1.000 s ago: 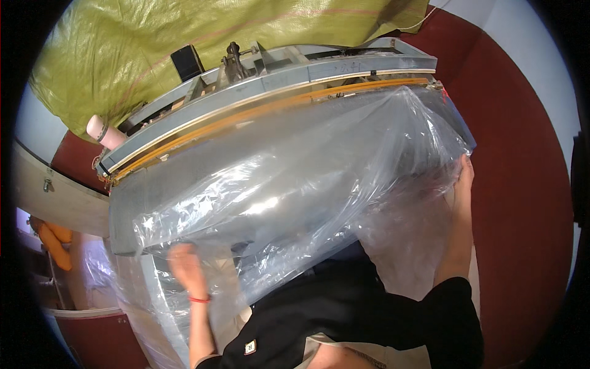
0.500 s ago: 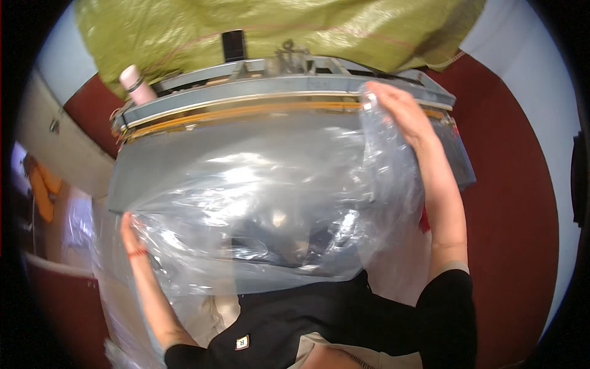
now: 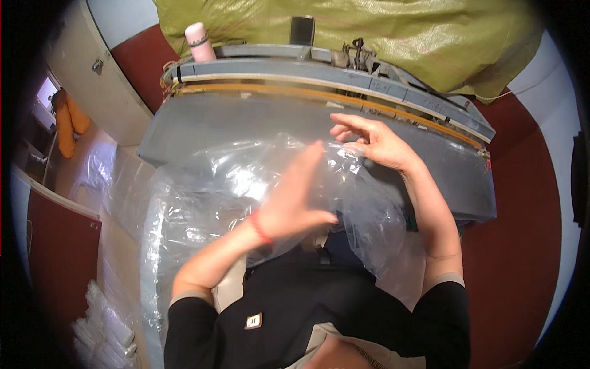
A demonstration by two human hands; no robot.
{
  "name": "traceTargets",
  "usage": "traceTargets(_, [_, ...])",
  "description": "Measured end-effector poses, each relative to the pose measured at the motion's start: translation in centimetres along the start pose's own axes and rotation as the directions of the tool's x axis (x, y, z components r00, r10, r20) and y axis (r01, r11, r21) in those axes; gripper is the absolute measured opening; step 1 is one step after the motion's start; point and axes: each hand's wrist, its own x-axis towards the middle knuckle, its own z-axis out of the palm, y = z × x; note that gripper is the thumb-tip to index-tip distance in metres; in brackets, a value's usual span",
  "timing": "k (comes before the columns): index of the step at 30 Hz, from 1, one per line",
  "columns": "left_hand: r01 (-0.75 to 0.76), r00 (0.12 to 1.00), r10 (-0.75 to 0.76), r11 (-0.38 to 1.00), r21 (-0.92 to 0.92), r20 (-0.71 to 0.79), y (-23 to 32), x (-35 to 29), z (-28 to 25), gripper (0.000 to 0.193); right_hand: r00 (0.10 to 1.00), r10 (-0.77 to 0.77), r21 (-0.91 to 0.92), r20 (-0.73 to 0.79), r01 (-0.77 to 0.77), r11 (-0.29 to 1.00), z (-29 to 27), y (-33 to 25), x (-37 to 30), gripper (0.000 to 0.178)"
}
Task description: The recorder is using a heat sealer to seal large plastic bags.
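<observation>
Two bare hands work over a large, crinkled clear plastic bag [image 3: 233, 203] in the head view. The bag lies spread on the flat grey metal table [image 3: 455, 178] of a long grey sealing machine [image 3: 332, 77], reaching from the middle of the table down to the person's black top and off to the left.

The left hand [image 3: 295, 197] is flat, fingers straight and held together, pointing up and away from the body, its palm side laid against the top of the bag near the bag's upper edge. A thin red band sits on its wrist.

The right hand [image 3: 372, 141] rests just above and to the right, at the bag's upper right edge. Its fingers are loosely curled and apart, fingertips toward the left; whether they pinch the film I cannot tell.

A pink cylindrical bottle [image 3: 200, 42] stands at the machine's far left end. A yellow-green woven sack [image 3: 399, 37] lies behind the machine. More clear plastic film [image 3: 104, 332] is heaped at the lower left, on the floor.
</observation>
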Motion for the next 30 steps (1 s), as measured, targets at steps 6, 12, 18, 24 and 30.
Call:
traceTargets(6, [0.096, 0.886, -0.063, 0.994, 0.048, -0.46, -2.7, 0.8, 3.6, 0.03, 0.994, 0.072, 0.291, -0.077, -0.047, 0.956, 3.1, 1.2, -2.8, 0.037])
traceTargets(12, [0.115, 0.85, -0.261, 0.94, -0.321, -0.458, -3.6, 3.2, 1.9, 0.012, 0.978, 0.014, 0.287, -0.207, 0.047, 0.957, 3.9, 0.1, -3.7, 0.025])
traceTargets(18, [0.144, 0.821, -0.357, 0.885, -0.443, -0.446, -4.1, 3.2, 1.9, 0.01, 0.907, -0.381, -0.44, -0.182, 0.271, 0.856, 6.1, 0.6, -2.4, 0.017])
traceTargets(24, [0.189, 0.808, -0.388, 0.884, -0.428, -0.444, -5.0, 3.4, 1.7, 0.01, 0.891, -0.22, -0.125, -0.397, 0.185, 0.975, 7.7, 1.5, -0.4, 0.009])
traceTargets(30, [0.186, 0.826, -0.379, 0.882, -0.432, -0.417, -5.4, 2.4, 0.4, 0.018, 0.868, -0.435, -0.352, -0.238, 0.34, 0.872, 7.7, 1.4, 1.7, 0.006])
